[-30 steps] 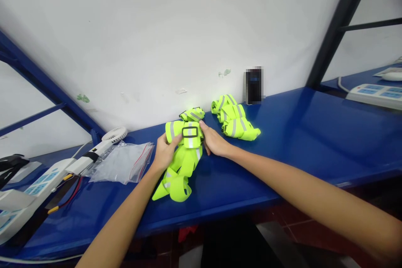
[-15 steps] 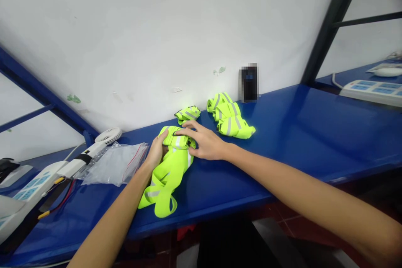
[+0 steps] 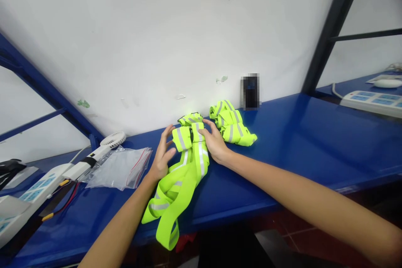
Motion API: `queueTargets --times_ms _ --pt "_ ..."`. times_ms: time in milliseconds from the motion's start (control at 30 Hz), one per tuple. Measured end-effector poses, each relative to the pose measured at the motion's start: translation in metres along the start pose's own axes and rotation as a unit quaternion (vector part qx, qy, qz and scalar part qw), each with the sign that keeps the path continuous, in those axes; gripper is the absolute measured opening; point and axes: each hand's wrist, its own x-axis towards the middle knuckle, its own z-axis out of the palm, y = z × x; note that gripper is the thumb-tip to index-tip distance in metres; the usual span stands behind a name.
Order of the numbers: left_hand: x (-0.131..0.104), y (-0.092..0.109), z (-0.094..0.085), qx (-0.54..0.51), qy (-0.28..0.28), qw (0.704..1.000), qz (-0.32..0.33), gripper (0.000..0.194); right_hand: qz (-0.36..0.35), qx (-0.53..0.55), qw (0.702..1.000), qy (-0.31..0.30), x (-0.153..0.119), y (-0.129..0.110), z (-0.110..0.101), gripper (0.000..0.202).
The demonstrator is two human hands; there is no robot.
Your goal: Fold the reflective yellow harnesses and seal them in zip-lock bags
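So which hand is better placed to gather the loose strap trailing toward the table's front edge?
Probably the left hand: it is open beside the roll and nearer the loose strap. The right hand seems occupied, gripping the roll's other side.

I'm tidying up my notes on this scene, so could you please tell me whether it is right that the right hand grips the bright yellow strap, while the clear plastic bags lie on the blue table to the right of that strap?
Not quite: the head view shows the clear plastic bags to the left of the bright yellow strap, near the small white fan.
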Motion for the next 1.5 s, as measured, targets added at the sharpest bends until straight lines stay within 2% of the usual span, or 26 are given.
queueTargets --times_ms 67,133,200,267,400,500,567,667,767,867,967,1033,1100,1200,1300,1333,1400,1500 --pt "0.001 0.002 -0.005 0.13 -0.018 0.987 0.09 0.078 0.022 0.025 0.999 0.006 0.001 0.002 0.0 0.047" --pt "0.003 0.002 -0.008 0.237 -0.014 0.96 0.146 0.078 0.04 0.041 0.998 -0.018 0.0 0.004 0.001 0.038" --pt "0.005 0.001 -0.011 0.293 0.007 0.94 0.174 0.075 0.036 0.036 0.998 -0.048 -0.002 0.005 0.002 0.032" --pt "0.004 0.001 -0.014 0.306 0.018 0.935 0.177 0.063 0.026 0.021 0.996 -0.079 -0.007 0.004 0.004 0.033" --pt "0.002 0.003 -0.016 0.268 0.049 0.958 0.092 0.031 0.022 -0.008 0.991 -0.135 -0.014 -0.003 0.007 0.046" --pt "0.004 -0.001 -0.012 0.143 0.097 0.985 0.017 0.023 -0.017 -0.058 0.989 -0.137 -0.017 -0.008 0.004 0.059" --pt "0.007 -0.005 -0.007 0.037 0.118 0.992 -0.023 0.023 -0.065 -0.09 0.983 -0.145 -0.019 -0.011 0.0 0.062" --pt "0.012 -0.01 0.003 -0.101 0.128 0.983 -0.082 0.035 -0.134 -0.126 0.969 -0.168 -0.02 -0.013 -0.005 0.051" --pt "0.012 -0.008 0.01 -0.182 0.127 0.968 -0.117 0.048 -0.191 -0.249 0.939 -0.138 -0.019 -0.012 -0.006 0.04" --pt "0.01 -0.006 0.01 -0.206 0.114 0.962 -0.137 0.049 -0.243 -0.351 0.897 -0.115 -0.016 -0.01 -0.007 0.059" --pt "0.007 -0.009 0.005 -0.174 0.07 0.971 -0.151 0.048 -0.315 -0.35 0.869 -0.152 -0.014 -0.009 -0.01 0.079" --pt "0.005 -0.012 0.003 -0.122 0.029 0.98 -0.156 0.048 -0.359 -0.34 0.851 -0.178 -0.013 -0.01 -0.012 0.074" --pt "0.004 -0.014 0.003 -0.106 -0.006 0.983 -0.147 0.054 -0.369 -0.315 0.854 -0.186 -0.012 -0.01 -0.013 0.06" --pt "0.002 -0.012 0.006 -0.153 -0.035 0.982 -0.106 0.074 -0.301 -0.232 0.912 -0.157 -0.009 -0.007 -0.011 0.036" --pt "0.002 -0.008 0.008 -0.132 -0.048 0.988 -0.06 0.094 -0.142 -0.109 0.976 -0.123 -0.008 -0.005 -0.004 0.008" --pt "0.002 -0.008 0.008 -0.105 -0.048 0.992 -0.047 0.097 -0.08 -0.063 0.988 -0.118 -0.009 -0.004 -0.001 0.009" --pt "0.003 -0.009 0.006 -0.056 -0.033 0.998 -0.021 0.092 0.031 0.015 0.993 -0.113 -0.011 -0.006 0.003 0.017" --pt "0.005 -0.012 0.004 -0.04 0.014 0.999 0.003 0.062 0.092 0.059 0.988 -0.107 -0.014 -0.009 0.007 0.019"
